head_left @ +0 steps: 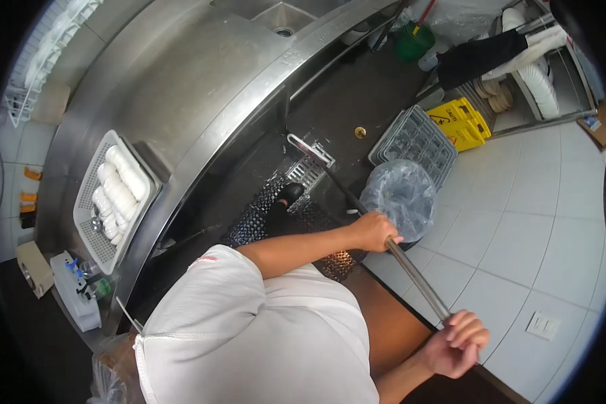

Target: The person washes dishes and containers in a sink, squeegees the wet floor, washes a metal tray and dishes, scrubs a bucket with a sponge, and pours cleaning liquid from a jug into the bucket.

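My left hand (376, 232) is wrapped round the metal pole of a squeegee, about midway along it. Farther back, near the pole's upper end, my right hand (458, 343) is closed on the same pole. The pole slants down to the squeegee head (310, 151), which is at the wet dark floor (249, 178) beside a metal drain grate (306, 174). A black shoe (291, 193) stands near the grate, on a perforated mat.
Steel counter (215, 67) on the left bears a basket (86, 202) of white dishes. A plastic-lined bin (400, 198), grey racks (416, 141) and yellow caution sign (466, 124) stand right of the squeegee. Behind are a green bucket (413, 44) and shelving (545, 122).
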Available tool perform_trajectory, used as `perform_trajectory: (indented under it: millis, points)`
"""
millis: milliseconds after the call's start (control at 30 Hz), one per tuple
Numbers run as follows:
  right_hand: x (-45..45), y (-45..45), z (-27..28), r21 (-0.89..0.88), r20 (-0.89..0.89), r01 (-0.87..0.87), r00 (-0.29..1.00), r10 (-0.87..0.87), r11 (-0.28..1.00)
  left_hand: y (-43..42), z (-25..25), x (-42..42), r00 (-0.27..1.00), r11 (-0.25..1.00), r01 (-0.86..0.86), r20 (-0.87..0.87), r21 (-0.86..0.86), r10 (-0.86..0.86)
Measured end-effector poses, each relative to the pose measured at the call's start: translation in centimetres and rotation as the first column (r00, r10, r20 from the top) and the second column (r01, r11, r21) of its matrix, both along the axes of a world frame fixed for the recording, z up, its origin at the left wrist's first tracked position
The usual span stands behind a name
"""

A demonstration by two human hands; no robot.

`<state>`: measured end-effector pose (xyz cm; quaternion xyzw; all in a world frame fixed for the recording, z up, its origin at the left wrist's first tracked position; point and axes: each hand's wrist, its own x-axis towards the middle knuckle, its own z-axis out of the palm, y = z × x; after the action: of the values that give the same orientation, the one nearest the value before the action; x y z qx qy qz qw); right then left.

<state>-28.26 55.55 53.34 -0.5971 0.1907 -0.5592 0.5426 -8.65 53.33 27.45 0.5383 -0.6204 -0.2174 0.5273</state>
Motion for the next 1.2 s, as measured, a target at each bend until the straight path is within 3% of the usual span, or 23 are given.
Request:
perform_trajectory:
  millis: [133, 167, 200, 233, 367, 467, 633, 733, 833, 933, 1000, 1133, 1200]
  points:
    - [-3.1, -0.1, 1.6, -0.014, 0.113, -0.061, 0.992, 0.062, 0.998, 3.5, 2.0, -0.1, 0.976, 0.976, 0.214, 0.030, 0.025, -0.215]
    - [-3.4, -0.2, 1.0, 0.082, 0.174, -0.147, 0.976, 0.131, 0.986, 4.3, 1.2, 0.2, 0.970, 0.972, 0.232, 0.072, 0.038, -0.234]
    - [-3.2, -0.5, -0.1, 0.123, 0.214, -0.270, 0.947, 0.240, 0.955, 5.5, 0.4, 0.7, 0.972, 0.972, 0.211, 0.079, 0.104, -0.219]
    - [-2.1, -0.4, -1.6, 0.187, 0.254, -0.226, 0.951, 0.175, 0.956, 6.6, -0.5, 1.6, 0.974, 0.968, 0.189, 0.092, 0.165, -0.206]
    - [2.5, -1.4, -11.0, 0.413, 0.228, -0.376, 0.925, 0.305, 0.830, 12.7, -7.8, 4.3, 0.983, 0.911, -0.034, 0.177, 0.410, -0.043]
    - [5.6, -1.7, -15.7, 0.602, 0.132, -0.286, 0.957, 0.260, 0.746, 14.2, -13.1, 6.1, 0.975, 0.713, -0.050, 0.190, 0.700, -0.119]
    - [5.5, -0.4, -16.9, 0.526, -0.045, -0.121, 0.984, 0.170, 0.842, 11.5, -15.9, 6.5, 0.960, 0.792, 0.013, 0.214, 0.610, -0.180]
    - [3.1, -0.5, -16.6, 0.526, -0.056, 0.029, 0.998, 0.000, 0.850, 7.9, -16.0, 5.0, 0.947, 0.869, 0.083, 0.233, 0.488, -0.222]
    - [1.0, -0.1, -14.9, 0.452, -0.085, 0.182, 0.983, -0.161, 0.873, 4.5, -15.4, 2.9, 0.941, 0.862, 0.217, 0.137, 0.457, -0.310]
    - [-1.0, -0.7, -11.4, 0.367, -0.062, 0.289, 0.956, -0.287, 0.884, 1.0, -11.5, 0.2, 0.892, 0.831, 0.361, 0.103, 0.423, -0.440]
    - [-2.9, -1.7, -8.1, 0.332, 0.029, 0.263, 0.957, -0.289, 0.906, -1.1, -7.6, -1.2, 0.846, 0.789, 0.438, 0.100, 0.432, -0.524]
    - [-2.8, -2.4, -0.7, 0.103, 0.107, 0.210, 0.970, -0.220, 0.972, -2.4, 0.2, -2.6, 0.906, 0.883, 0.392, 0.059, 0.257, -0.419]
    - [-1.1, -2.8, 0.7, 0.088, 0.084, 0.395, 0.912, -0.402, 0.914, -2.8, 2.5, -2.9, 0.955, 0.943, 0.281, 0.040, 0.178, -0.293]
